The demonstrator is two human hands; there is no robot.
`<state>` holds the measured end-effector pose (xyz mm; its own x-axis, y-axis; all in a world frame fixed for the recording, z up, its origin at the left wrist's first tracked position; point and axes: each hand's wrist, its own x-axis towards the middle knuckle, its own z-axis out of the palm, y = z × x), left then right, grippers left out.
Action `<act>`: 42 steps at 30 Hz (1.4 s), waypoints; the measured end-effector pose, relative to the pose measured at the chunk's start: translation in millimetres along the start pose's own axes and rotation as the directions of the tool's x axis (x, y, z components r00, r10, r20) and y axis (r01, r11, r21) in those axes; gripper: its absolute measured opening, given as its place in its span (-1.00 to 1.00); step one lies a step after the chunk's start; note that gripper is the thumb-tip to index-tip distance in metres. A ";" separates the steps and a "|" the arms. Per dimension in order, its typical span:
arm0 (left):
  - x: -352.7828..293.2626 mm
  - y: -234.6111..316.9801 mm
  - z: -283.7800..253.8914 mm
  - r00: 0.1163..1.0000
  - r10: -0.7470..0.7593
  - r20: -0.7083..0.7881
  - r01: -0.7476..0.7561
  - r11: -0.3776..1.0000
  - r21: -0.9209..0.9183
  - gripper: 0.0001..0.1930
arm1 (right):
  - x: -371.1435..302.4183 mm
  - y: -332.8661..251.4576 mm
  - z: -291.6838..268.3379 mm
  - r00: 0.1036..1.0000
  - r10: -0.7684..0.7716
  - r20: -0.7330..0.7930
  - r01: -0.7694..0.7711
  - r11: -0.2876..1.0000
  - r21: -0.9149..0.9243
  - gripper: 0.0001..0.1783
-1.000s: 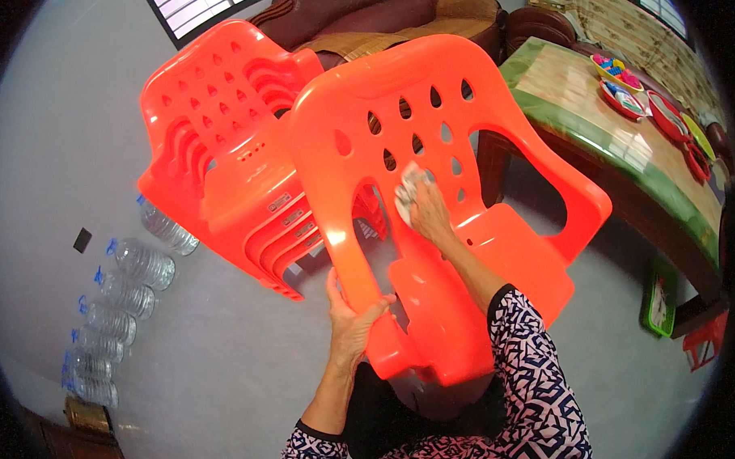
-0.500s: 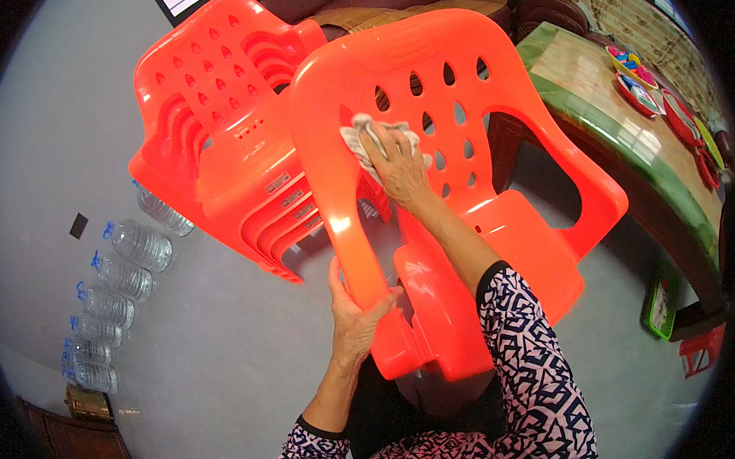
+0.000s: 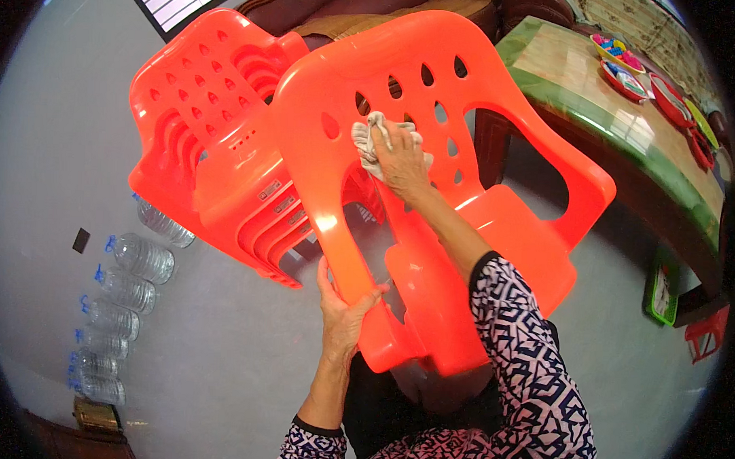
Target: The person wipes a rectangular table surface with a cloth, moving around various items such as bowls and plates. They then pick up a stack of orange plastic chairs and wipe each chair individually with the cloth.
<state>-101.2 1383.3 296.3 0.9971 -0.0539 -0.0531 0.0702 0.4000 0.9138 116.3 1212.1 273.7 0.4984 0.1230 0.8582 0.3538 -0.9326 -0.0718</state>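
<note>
A red-orange plastic armchair with teardrop holes in its backrest is tilted in front of me. My left hand grips its left armrest near the front end, thumb on one side and fingers round the other. A crumpled whitish cloth is bunched under my right hand, which presses it against the backrest among the holes. The fingers of my right hand are bent over the cloth, and part of it is hidden beneath them.
A stack of matching chairs stands just left. Several large clear water bottles line the floor at far left. On the right is a green-edged stone-top table with colourful trays. A green basket and red stool sit below.
My right hand and the cloth have moved a little right and down across the backrest. The view has shifted slightly; my left hand keeps its hold on the armrest.
</note>
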 end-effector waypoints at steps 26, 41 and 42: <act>63.7 29.4 28.3 0.988 0.119 0.095 -0.088 -0.060 0.994 -0.16 | 22.8 29.5 -22.1 0.930 0.320 -0.180 -0.280 0.935 0.216 -0.52; 56.4 28.2 23.7 0.971 0.151 0.188 -0.173 -0.108 0.979 -0.20 | -48.1 72.9 13.6 0.967 0.209 -0.142 -0.247 0.905 -0.347 -0.35; 56.6 27.8 25.3 0.969 0.155 0.191 -0.177 -0.100 0.979 -0.20 | -61.3 73.6 12.5 0.961 0.248 -0.122 -0.276 0.887 -0.371 -0.36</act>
<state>-43.5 1368.2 328.9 0.9720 -0.1651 0.1675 -0.2111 -0.9263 0.3120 121.7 1140.1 209.4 0.4700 -0.1541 0.8691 -0.1175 -0.9868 -0.1114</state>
